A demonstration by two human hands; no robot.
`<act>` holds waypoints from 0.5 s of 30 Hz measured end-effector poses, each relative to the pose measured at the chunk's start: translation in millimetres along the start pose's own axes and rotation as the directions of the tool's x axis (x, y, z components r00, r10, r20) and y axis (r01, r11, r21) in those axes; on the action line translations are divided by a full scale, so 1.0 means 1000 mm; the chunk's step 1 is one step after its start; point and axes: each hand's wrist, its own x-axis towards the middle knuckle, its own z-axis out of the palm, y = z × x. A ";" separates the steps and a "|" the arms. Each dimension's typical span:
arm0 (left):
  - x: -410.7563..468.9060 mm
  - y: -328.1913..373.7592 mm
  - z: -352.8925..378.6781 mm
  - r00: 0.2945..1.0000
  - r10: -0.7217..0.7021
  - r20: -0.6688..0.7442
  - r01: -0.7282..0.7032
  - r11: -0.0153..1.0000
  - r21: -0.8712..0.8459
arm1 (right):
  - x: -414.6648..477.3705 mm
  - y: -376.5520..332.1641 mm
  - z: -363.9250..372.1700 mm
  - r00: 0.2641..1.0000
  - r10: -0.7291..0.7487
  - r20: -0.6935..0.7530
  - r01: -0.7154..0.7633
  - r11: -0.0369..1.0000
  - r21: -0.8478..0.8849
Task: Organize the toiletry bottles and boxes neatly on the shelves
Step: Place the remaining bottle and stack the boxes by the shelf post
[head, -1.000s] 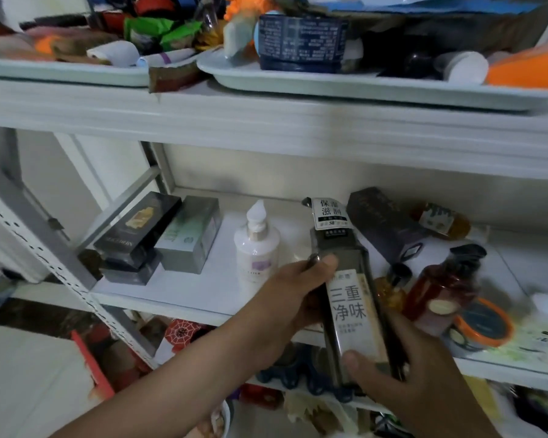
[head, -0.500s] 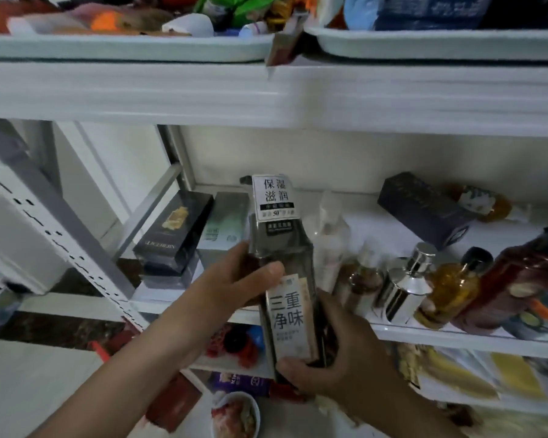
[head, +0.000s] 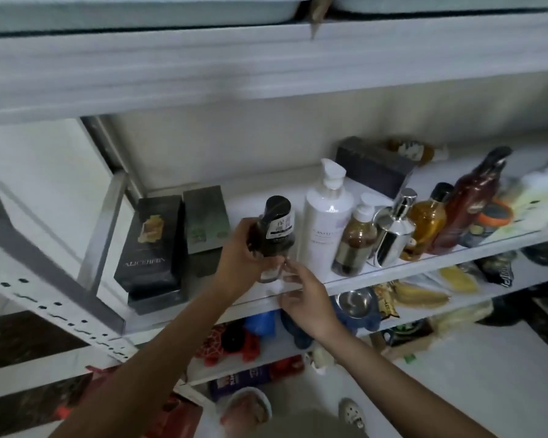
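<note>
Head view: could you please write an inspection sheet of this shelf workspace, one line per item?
surface: white middle shelf, crowded at the right.
job's things: dark bottle upright beside white pump bottle; four more bottles in a row; black boxes stacked at left.
clutter: dark box and a lying amber bottle at the back.
grips: left hand holds dark bottle; right hand near its base, contact unclear.
cables: nothing seen.
surroundings: trays above; steel bowl and snack packets below.
</note>
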 end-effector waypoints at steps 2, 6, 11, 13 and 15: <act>0.009 -0.011 0.006 1.000 0.007 0.004 -0.007 0.999 -0.038 | 0.000 0.006 0.000 0.998 0.061 -0.005 -0.061 0.998 -0.030; 0.014 -0.038 0.017 1.000 0.016 0.010 -0.016 0.996 -0.087 | 0.000 0.009 -0.001 0.993 0.118 0.013 -0.116 0.988 -0.104; 0.019 -0.052 0.021 0.998 0.043 0.047 -0.036 0.991 -0.128 | 0.000 0.022 0.009 0.995 0.101 -0.009 -0.101 0.978 -0.183; 0.023 -0.057 0.022 0.994 0.016 0.111 -0.008 0.997 -0.078 | 0.001 0.024 0.008 0.994 0.111 -0.022 -0.113 0.975 -0.190; 0.021 -0.067 0.027 0.989 -0.007 0.147 0.003 1.000 0.028 | 0.003 0.025 0.008 0.992 0.120 -0.029 -0.123 0.975 -0.186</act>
